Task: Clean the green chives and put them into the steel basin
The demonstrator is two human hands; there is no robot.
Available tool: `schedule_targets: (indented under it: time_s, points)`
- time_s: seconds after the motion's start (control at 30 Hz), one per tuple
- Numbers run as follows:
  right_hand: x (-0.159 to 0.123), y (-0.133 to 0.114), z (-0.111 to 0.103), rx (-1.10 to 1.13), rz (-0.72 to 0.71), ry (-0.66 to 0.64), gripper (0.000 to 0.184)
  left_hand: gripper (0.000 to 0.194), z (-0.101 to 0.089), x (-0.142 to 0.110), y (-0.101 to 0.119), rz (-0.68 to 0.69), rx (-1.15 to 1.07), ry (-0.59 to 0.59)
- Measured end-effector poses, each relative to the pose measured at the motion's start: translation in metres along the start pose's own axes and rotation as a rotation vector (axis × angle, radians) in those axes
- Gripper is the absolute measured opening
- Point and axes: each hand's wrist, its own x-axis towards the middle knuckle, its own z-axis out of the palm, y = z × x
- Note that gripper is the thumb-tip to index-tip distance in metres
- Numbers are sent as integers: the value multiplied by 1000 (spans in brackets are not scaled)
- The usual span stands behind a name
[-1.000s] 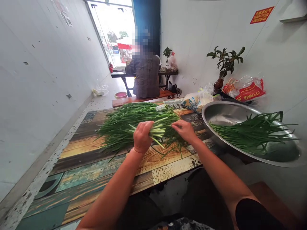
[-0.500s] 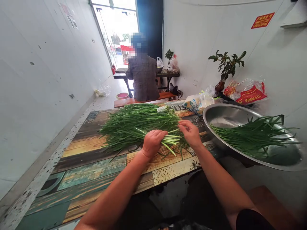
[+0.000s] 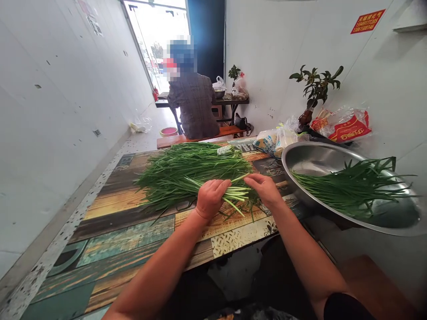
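My left hand [image 3: 211,198] is closed round a small bunch of garlic chives [image 3: 237,194], their pale stem ends pointing right. Thumb and fingertips of my right hand [image 3: 266,190] are pinched at the end of one stalk that sticks up out of this bunch. Behind my hands a large heap of green chives [image 3: 187,168] lies across the table, its leaves to the left. Loose scraps of leaf are scattered under the stem ends. More chives [image 3: 350,186] rest in a wide steel basin [image 3: 312,154] to the right of my right hand.
The wood-patterned table [image 3: 133,242] extends to the left. Plastic bags [image 3: 278,141], a potted plant [image 3: 315,91] and a red package [image 3: 350,130] stand behind the basin. Farther off, a person [image 3: 195,104] sits with their back to me at another table.
My right hand has moved slightly left and down, its fingertips now at the raised stalk's end. My left hand keeps its hold on the bunch. The view has shifted a little.
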Motion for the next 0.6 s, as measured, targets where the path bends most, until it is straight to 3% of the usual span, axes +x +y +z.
schedule_targets:
  time_s: [0.07,0.23,0.6]
  points:
    - [0,0,7,188,97,57,28,19,0,0,0,2,-6,1]
    - [0,1,16,400,147,102,22,20,-1,0,0,17,-25,-20]
    - [-2,-3,19,466,158,138,21,21,-2,1,3,-21,-16,-94]
